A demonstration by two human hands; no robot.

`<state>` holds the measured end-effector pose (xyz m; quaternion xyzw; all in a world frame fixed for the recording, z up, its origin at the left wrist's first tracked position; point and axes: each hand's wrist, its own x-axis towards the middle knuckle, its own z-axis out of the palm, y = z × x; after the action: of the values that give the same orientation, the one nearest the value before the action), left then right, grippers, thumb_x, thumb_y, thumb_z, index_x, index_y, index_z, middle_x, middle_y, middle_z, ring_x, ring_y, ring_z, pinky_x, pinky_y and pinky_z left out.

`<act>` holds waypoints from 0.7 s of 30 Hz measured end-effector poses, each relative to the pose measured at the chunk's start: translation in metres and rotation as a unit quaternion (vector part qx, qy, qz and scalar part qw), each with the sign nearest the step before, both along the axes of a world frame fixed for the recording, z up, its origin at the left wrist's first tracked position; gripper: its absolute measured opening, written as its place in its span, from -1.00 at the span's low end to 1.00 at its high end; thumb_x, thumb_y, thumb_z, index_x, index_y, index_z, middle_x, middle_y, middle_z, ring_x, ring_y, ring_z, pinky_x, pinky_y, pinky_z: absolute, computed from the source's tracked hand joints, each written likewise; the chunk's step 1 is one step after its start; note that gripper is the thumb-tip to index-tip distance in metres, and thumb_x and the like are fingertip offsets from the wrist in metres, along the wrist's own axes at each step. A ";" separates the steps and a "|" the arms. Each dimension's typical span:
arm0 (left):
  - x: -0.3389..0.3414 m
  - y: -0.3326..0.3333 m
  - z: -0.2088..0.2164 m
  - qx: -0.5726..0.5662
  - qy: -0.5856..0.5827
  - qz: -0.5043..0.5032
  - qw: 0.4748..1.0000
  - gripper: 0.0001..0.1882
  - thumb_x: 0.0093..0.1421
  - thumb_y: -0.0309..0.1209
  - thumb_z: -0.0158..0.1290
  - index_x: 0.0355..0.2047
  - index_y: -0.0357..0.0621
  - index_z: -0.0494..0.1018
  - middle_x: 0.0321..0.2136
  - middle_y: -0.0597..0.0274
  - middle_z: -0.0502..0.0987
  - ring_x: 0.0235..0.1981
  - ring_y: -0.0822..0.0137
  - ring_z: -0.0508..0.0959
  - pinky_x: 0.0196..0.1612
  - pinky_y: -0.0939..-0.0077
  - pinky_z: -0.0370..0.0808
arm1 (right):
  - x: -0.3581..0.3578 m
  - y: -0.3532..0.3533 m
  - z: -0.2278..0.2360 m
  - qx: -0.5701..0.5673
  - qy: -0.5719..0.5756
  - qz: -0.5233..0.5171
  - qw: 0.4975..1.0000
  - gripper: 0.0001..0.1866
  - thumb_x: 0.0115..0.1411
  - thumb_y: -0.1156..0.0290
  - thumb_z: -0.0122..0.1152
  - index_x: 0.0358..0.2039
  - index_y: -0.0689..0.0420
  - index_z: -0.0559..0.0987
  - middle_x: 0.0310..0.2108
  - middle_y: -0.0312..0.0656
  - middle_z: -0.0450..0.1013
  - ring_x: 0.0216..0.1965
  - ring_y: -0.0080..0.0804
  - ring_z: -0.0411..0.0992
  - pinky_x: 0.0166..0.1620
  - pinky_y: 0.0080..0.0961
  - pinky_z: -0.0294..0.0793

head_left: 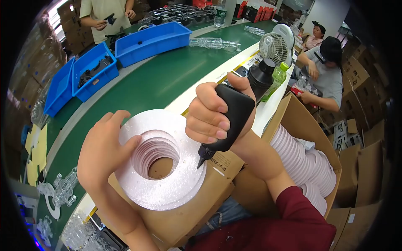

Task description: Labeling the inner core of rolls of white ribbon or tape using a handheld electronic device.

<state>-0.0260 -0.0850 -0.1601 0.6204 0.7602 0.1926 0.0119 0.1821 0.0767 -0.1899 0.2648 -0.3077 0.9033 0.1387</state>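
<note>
One squeezable-looking black bottle (235,121) filled my right hand (209,115); below it, my spread left hand (101,146) spanned white rings (167,193), seemingly light, stiff, best rim-held.

Stack of rings (150,193) on a cardboard box (203,211), between the two hands, at the near side of a long worktable (184,79).
Left hand (102,150) at the stack's left side; right hand (213,113), around a squeeze bottle (236,113), above its right part. To the right, more rings (303,163) lie in an open carton (289,111). Beyond the right hand stand two bottles and, behind them, a fan (274,48); bins (155,45) line the table's far side.
</note>
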 end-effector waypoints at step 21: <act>0.023 -0.001 0.017 -0.043 -0.014 -0.001 0.999 -0.46 0.04 -0.28 0.31 0.03 -0.19 0.49 -0.13 -0.03 0.58 -0.05 -0.04 0.57 0.01 0.17 0.49 | 0.018 -0.009 0.017 -0.009 -0.010 0.012 1.000 -0.43 0.36 -0.13 -0.25 -0.56 0.11 0.32 -0.68 -0.29 0.25 -0.67 -0.47 0.26 -0.51 -0.50 0.32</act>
<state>-0.0035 -0.0855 -0.1429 0.6173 0.7669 0.1686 0.0492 0.2002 0.0675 -0.1725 0.2578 -0.2978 0.9103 0.1275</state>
